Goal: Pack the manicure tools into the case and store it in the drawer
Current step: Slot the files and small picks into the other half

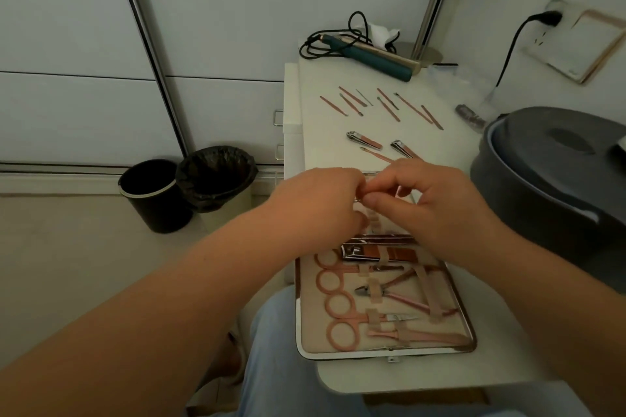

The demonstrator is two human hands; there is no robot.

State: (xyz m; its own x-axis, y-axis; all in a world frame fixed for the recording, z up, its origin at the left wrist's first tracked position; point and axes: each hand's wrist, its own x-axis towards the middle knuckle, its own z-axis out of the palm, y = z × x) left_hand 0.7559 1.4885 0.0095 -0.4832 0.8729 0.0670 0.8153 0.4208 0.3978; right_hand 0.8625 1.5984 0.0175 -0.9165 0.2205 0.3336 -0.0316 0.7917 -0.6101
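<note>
The manicure case (pixel 384 347) lies open on the white table, its near half holding pink scissors (pixel 338 306), nippers and a large clipper under elastic straps. My left hand (pixel 321 203) and my right hand (pixel 437 203) meet over the case's far half, fingertips together pinching a small thin tool that is mostly hidden. Farther back lie two nail clippers (pixel 364 140) (pixel 403 148), a thin pusher (pixel 376 154) and a row of several slim rose-gold tools (pixel 382 103).
A teal hair iron (pixel 372 56) with a black cord and a standing mirror (pixel 437 10) sit at the table's back. A grey round container (pixel 548 173) stands at right. Two black bins (pixel 189 186) are on the floor at left, near drawer handles (pixel 277 118).
</note>
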